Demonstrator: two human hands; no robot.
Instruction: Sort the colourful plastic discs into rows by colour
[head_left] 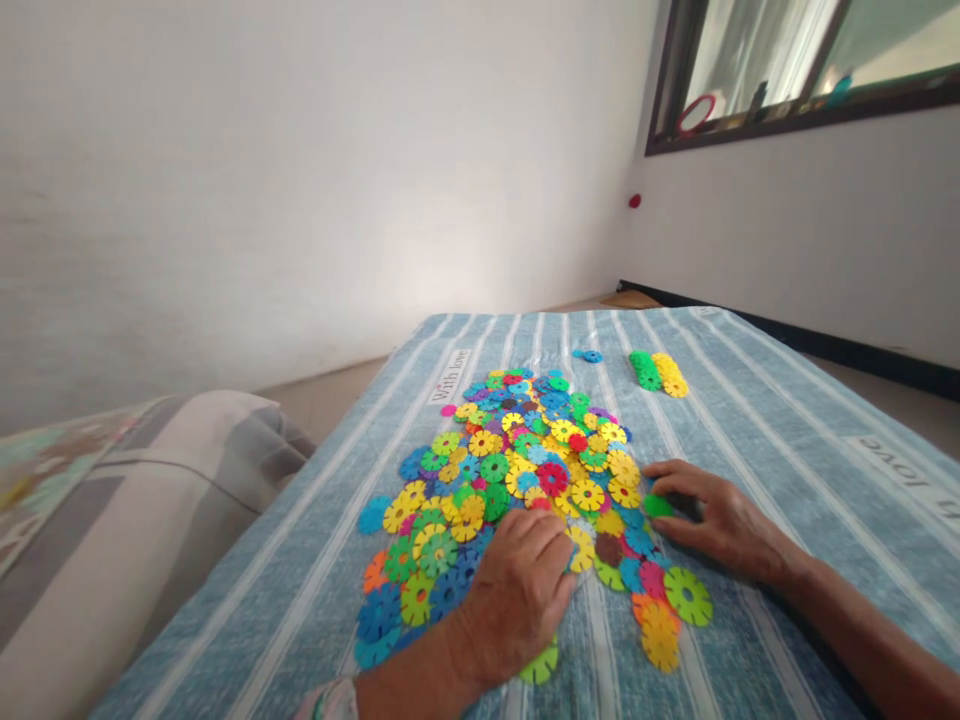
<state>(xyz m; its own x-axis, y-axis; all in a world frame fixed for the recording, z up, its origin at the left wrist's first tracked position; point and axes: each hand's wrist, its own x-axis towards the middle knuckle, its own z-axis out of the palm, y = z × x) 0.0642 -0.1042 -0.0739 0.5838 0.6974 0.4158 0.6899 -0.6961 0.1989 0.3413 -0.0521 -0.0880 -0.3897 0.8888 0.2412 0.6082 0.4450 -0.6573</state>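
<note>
A wide heap of notched plastic discs (493, 467) in yellow, blue, green, red and other colours lies spread on the cloth in front of me. My left hand (521, 575) rests at the near side of the heap, its fingers curled down and pressed together. What they hold, if anything, is hidden beneath them. At the heap's right edge, my right hand (712, 515) has a green disc (658, 506) between its thumb and fingers. A light green disc (688, 596) and a yellow-orange disc (660, 638) lie just below that hand.
Toward the far right stand a green row of discs (646, 370) and a yellow row of discs (670, 375), side by side. A blue disc (592, 356) lies left of them. A striped blue cloth (765, 430) covers the table. Bedding (187, 480) bulges along the left.
</note>
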